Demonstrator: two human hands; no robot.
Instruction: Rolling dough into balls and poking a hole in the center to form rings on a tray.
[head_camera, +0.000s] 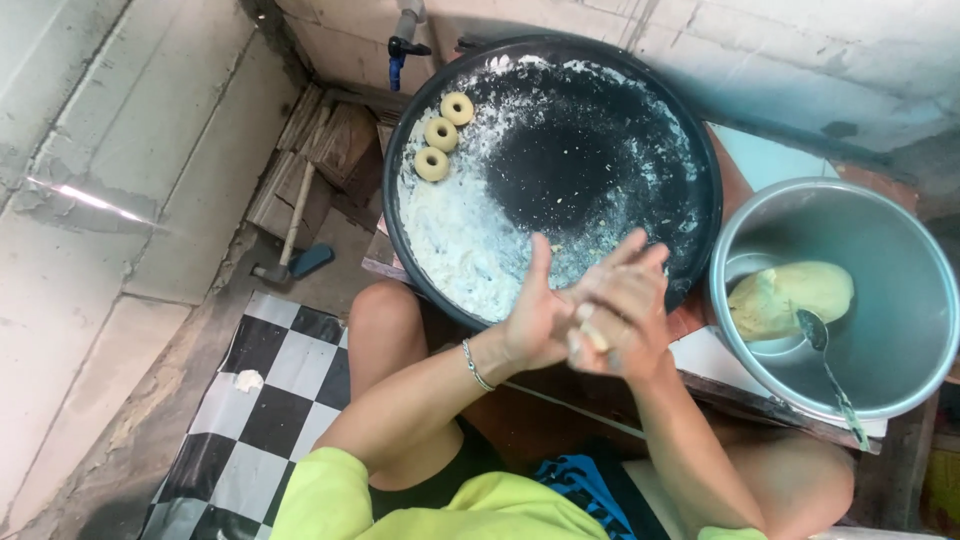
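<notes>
Seen from above, at the centre of the frame: left hand (537, 318) and right hand (625, 315) pressed together palm to palm, fingers stretched out rather than clenched, with a small piece of dough (590, 335) caught between them. Only a pale sliver of that dough peeping out at the lower edge of the palms; shape not to be made out, the right hand being blurred. A thin silver bracelet (476, 366) around the left wrist. Both hands dusted with flour and held in the air just over the near rim of a big round black tray (700, 215).

Upper middle of the frame filled by that tray, thickly floured (455, 235) on its left half, bare and dark toward the right. Three small dough rings (440, 134) in a slanting row on the tray's upper left, close beside one another, each with a hole in the middle.

At the right edge, a deep metal bowl (890, 330) just beside the tray, holding a lump of yellow dough (790, 298) and a metal spoon (828, 372) with its handle leaning over the near rim. Tray and bowl both resting on a low wooden desk (700, 385).

Lower frame: bare knees, yellow-green shirt (400, 505), a patch of blue cloth (585, 480). Lower left: black-and-white checkered floor covering (260, 420). Left of the tray, a hammer (292, 235) lying on the ground by some wooden boards. Top centre, a tap with a blue handle (402, 48) against the concrete wall.
</notes>
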